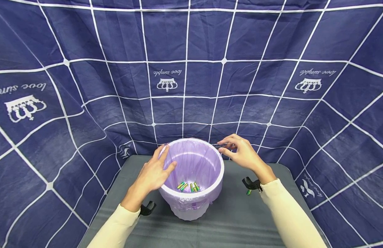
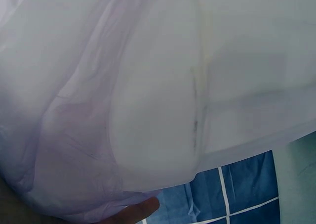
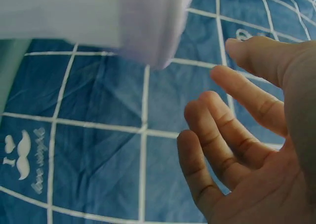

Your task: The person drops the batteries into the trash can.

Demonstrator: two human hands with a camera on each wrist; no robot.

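A white round trash bin (image 1: 189, 210), lined with a thin purple bag (image 1: 191, 155), stands upright on the grey surface. Several green and gold batteries (image 1: 193, 187) lie at its bottom. My left hand (image 1: 152, 172) is at the bin's left rim, fingers extended along it and the thumb over the opening; how firmly it touches is unclear. In the left wrist view, bin wall and bag (image 2: 74, 150) fill most of the picture, with one finger (image 2: 143, 209) below. My right hand (image 3: 247, 140) hovers apart from the right rim, fingers loosely bent, holding nothing.
Another green battery (image 1: 248, 192) lies on the grey surface (image 1: 231, 220) below my right wrist, partly hidden by a black wrist mount (image 1: 251, 183). Blue cloth with white lines (image 1: 207, 79) hangs at the back and both sides.
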